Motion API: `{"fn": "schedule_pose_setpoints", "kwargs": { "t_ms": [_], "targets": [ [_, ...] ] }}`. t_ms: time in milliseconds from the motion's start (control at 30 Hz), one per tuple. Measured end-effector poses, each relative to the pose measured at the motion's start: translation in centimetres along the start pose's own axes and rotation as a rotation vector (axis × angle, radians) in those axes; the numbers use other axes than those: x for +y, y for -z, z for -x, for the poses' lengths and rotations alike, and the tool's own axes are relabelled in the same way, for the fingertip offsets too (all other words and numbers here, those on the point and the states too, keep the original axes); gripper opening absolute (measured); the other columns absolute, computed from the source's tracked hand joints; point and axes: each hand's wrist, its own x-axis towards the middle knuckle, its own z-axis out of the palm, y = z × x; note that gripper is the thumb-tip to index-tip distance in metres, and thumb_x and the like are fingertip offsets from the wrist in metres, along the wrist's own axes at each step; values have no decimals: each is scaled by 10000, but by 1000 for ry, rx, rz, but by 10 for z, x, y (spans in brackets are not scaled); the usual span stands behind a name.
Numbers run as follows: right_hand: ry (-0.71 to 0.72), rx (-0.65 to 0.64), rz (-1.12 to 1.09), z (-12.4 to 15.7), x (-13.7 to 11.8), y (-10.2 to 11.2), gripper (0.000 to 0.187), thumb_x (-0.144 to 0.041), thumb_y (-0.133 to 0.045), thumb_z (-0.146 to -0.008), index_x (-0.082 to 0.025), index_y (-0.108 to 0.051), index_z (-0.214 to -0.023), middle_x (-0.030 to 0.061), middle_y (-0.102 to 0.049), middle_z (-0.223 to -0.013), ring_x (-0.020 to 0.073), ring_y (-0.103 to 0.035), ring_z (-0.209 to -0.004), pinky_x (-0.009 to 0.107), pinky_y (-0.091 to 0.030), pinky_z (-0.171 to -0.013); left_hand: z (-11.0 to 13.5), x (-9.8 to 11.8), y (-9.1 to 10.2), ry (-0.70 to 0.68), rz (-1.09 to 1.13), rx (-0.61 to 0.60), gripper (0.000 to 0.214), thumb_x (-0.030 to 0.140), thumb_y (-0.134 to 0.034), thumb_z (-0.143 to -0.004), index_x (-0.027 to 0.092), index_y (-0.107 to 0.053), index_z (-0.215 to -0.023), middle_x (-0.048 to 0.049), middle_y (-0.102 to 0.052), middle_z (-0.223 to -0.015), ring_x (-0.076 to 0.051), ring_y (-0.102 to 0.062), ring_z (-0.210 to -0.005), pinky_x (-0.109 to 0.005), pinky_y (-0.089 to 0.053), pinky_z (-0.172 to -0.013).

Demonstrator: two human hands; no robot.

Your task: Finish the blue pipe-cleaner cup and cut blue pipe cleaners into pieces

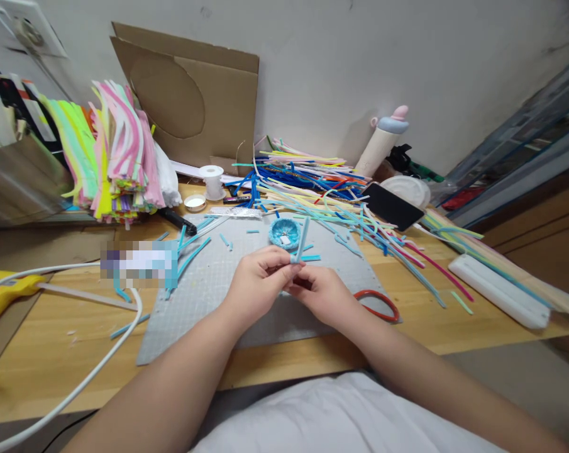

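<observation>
Between my two hands, above a grey cutting mat, is a light blue pipe cleaner with one end sticking upward. My left hand pinches it near its lower end. Fingertips of my right hand are closed at the same spot, touching the left thumb; the short part between them is mostly hidden. Just beyond the hands a small round blue bowl shape of fuzzy stems rests on the mat. Cut blue pieces lie beside it. Red-handled scissors lie right of my right hand, partly hidden by the forearm.
Loose pipe cleaners are heaped at the back, with a phone and a bottle to their right. Pipe cleaner bundles stand left. A yellow glue gun, white cable and white power strip flank the mat.
</observation>
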Motion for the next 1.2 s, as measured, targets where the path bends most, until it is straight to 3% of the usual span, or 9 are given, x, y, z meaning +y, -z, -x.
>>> {"fn": "schedule_pose_setpoints", "kwargs": {
  "t_ms": [133,300,567,900,1200],
  "targets": [
    [-49,-40,-63,-1,-1,-2,108,-159,-519,-793,-178,-597,-721,-39,-557,-579,105,-520,-523,203,-383,-491,-1,-1,1,19,36,11,135,219,-613,-765,154,-680,-667,-18,-552,-665,-131,-539,-630,-252,-434,-574],
    [36,-1,-8,-1,-3,-1,132,-102,-534,-755,-183,-615,-690,-14,-600,-681,121,-555,-654,224,-413,-622,0,-4,1,17,41,17,135,223,-616,-766,155,-676,-667,-23,-554,-683,-127,-542,-633,-236,-444,-550],
    [38,31,133,0,-5,-3,160,-65,-537,-732,-188,-638,-717,-13,-626,-675,125,-557,-625,220,-398,-589,1,-4,0,20,-1,33,143,215,-613,-764,153,-674,-650,-28,-567,-691,-135,-557,-653,-236,-460,-558],
    [9,30,149,0,-1,-9,99,-101,-557,-734,-176,-591,-679,-16,-570,-637,129,-530,-601,225,-388,-562,0,-5,0,23,-43,37,136,217,-615,-763,157,-664,-651,-22,-571,-695,-130,-557,-633,-244,-448,-572],
    [40,16,128,0,6,-6,144,-70,-544,-748,-176,-638,-724,-4,-633,-680,131,-576,-640,223,-426,-601,1,-6,-2,24,-4,38,120,213,-609,-758,150,-697,-704,-30,-569,-708,-134,-557,-639,-249,-458,-564]
  ]
}}
